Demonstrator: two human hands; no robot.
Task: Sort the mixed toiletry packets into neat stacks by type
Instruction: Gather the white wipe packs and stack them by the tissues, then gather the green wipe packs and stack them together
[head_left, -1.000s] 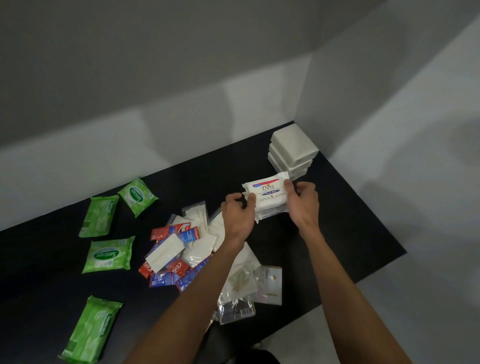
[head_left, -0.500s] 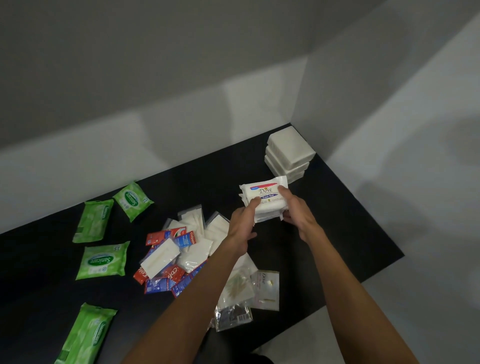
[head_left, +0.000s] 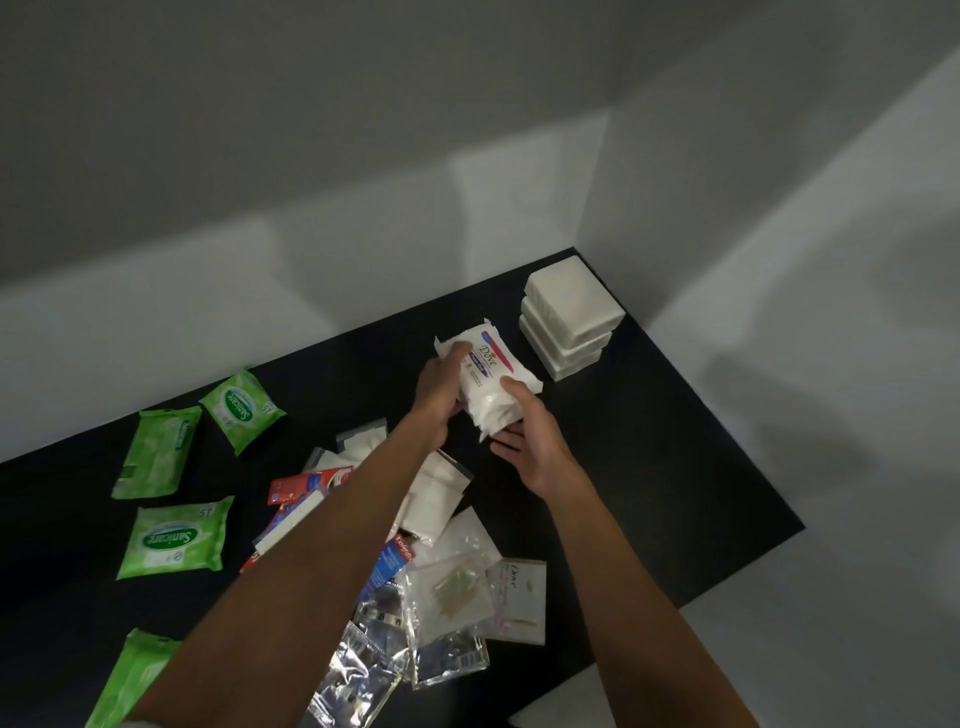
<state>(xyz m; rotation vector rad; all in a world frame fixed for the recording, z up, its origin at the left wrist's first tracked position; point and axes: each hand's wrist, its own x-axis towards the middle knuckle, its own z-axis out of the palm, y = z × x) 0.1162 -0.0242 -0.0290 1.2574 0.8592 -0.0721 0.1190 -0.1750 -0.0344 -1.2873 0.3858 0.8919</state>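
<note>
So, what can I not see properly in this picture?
Head view only:
1. Number of Dove packets: the left hand and right hand cover the bundle's sides.
2. Red and blue packets: partly under the left forearm.
3. Nearest green wipes pack: cut off by the bottom edge.
4. Print on the clear sachets: too small, blurred.

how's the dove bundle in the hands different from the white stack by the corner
The Dove bundle carries a printed logo with pink and blue; the white stack shows no print. The Dove bundle is gripped, tilted, by the left hand and right hand; the white stack sits squared on the table. The Dove bundle has crinkly edges; the white stack has crisp ones. Both are mainly white and layered.
</note>
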